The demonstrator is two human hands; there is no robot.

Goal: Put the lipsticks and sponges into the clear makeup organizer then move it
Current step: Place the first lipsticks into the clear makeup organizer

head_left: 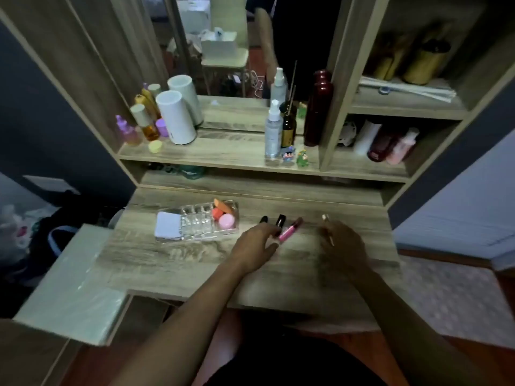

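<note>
The clear makeup organizer (195, 222) lies on the desk, left of centre. Its right compartment holds an orange sponge (223, 206), a red sponge (216, 213) and a pink sponge (226, 221). A white pad (168, 226) fills its left end, and the middle slots look empty. To the organizer's right lie a short black lipstick (263, 219), a black tube lipstick (281, 219) and a pink lip gloss (291, 229). My left hand (255, 247) rests there with spread fingers, its fingertips touching the near end of the black tube. My right hand (341, 246) grips a slim gold-tipped lipstick (325, 217).
A shelf (223, 156) behind the desk carries bottles, a white cylinder (176, 118), a spray bottle (272, 132) and small figurines, in front of a mirror. Side cubbies at the right hold more bottles. A pale stool top (69, 285) stands at the desk's left front.
</note>
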